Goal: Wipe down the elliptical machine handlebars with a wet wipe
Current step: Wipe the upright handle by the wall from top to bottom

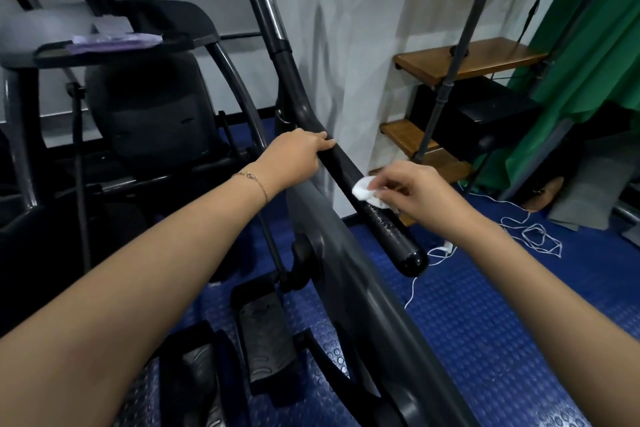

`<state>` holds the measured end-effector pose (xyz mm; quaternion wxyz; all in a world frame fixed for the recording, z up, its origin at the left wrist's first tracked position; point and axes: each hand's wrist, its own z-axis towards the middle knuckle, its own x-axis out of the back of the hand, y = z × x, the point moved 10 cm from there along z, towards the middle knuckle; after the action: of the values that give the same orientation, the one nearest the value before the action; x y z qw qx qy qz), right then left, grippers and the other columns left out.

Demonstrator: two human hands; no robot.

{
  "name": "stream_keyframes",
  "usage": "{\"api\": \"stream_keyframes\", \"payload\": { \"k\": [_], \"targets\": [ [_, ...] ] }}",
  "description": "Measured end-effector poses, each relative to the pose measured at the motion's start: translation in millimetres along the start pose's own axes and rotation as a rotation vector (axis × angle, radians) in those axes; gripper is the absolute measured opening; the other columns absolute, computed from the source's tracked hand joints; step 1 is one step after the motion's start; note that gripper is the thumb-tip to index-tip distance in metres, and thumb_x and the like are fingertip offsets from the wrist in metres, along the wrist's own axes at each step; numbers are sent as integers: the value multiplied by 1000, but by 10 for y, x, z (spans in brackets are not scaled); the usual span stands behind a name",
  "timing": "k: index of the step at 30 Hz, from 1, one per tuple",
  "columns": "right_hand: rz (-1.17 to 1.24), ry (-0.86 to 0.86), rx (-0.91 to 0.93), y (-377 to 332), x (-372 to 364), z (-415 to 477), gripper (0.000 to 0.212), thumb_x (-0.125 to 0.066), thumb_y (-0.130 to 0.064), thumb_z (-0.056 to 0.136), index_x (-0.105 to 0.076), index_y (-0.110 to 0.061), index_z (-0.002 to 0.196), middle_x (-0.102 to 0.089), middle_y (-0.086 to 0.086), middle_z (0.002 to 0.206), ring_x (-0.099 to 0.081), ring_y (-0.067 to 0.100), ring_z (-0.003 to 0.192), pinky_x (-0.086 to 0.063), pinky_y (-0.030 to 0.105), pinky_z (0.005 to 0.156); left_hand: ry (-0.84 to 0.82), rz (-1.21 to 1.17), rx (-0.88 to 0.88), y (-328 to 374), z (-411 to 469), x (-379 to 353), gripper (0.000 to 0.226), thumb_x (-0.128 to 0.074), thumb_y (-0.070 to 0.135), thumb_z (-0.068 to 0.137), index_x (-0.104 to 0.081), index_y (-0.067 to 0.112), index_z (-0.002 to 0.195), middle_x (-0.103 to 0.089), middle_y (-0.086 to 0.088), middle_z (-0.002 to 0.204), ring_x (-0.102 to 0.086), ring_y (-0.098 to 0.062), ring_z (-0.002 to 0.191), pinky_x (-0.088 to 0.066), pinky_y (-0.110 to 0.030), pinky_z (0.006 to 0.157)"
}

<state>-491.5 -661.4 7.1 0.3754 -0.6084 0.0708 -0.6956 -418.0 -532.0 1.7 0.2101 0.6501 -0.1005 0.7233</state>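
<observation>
The black handlebar (391, 229) slants down to the right, and its lower part is wet. A crumpled white wipe (366, 191) presses against its middle.

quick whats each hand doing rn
left hand: closed, gripping the handlebar
right hand: closed, pinching the wet wipe against that same handlebar

Your left hand (294, 156) grips the handlebar (341, 165) at centre frame, so the way up the bar is blocked there. Your right hand (422, 194) pinches the wipe (367, 192) against it just lower right. Below that the bar is bare down to its end cap (412, 262). Right of it, open blue floor (485, 322), with a white cord (536, 236) trailing. The grey side panel (363, 288) crowds its left.
</observation>
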Motion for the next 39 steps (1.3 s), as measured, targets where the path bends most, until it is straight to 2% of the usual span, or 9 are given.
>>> {"api": "stream_keyframes", "payload": {
  "k": [3,8,13,17,21,25,28,32,39],
  "targets": [
    [36,-7,-1,55,42,-81,9,-69,-5,80,-72,-12,84,-55,-17,75,-53,-12,75,-40,7,70,-4,2,12,1,-5,-23,60,-34,-2,88,-41,25,141,-34,6,151,-38,-20,135,-37,-34,107],
    [95,42,-12,35,18,-36,11,-66,-5,81,-72,-12,88,-54,-15,80,-56,1,76,-45,16,72,-18,15,30,4,7,-14,60,-33,-2,88,-41,26,141,-34,6,151,-39,-23,135,-40,-36,104],
    [194,-30,9,51,20,-248,15,-67,-1,80,-73,-10,90,-56,-12,82,-58,-4,73,-44,8,69,-32,36,34,25,-23,-27,60,-33,-1,88,-38,24,143,-32,5,152,-38,-23,135,-40,-36,105],
    [161,39,5,107,28,-210,19,-66,0,81,-72,-15,91,-58,-11,86,-58,1,83,-46,16,77,-32,46,24,29,-19,-21,60,-33,-2,88,-38,23,143,-32,4,152,-35,-23,137,-39,-36,105],
    [229,21,5,141,56,-364,24,-66,2,80,-72,-19,88,-61,1,84,-61,12,77,-50,21,73,-42,52,26,24,-16,-28,60,-33,-1,89,-37,23,143,-31,4,152,-35,-22,137,-38,-37,107],
    [191,24,27,98,59,-247,20,-66,2,80,-73,-14,88,-59,-5,81,-59,11,78,-46,17,70,-42,49,31,13,-1,-36,59,-32,-1,90,-37,24,143,-32,5,152,-34,-23,138,-38,-36,107],
    [155,32,55,29,26,-200,16,-66,2,80,-73,-8,90,-59,-1,81,-58,13,80,-45,21,72,-55,58,40,1,6,-47,60,-32,-2,89,-37,25,143,-31,6,152,-33,-24,138,-38,-36,106],
    [183,6,63,44,42,-209,16,-66,1,80,-73,-10,89,-60,1,82,-59,17,77,-45,24,69,-46,53,53,7,-13,-33,62,-33,-3,88,-36,25,144,-30,7,153,-35,-22,137,-39,-34,105],
    [165,4,81,40,5,-231,19,-66,1,80,-73,-12,92,-58,-9,83,-58,10,82,-47,18,72,-97,96,71,57,-73,-38,67,-33,-6,87,-27,23,147,-22,5,156,-32,-23,138,-42,-35,102]
  ]
}}
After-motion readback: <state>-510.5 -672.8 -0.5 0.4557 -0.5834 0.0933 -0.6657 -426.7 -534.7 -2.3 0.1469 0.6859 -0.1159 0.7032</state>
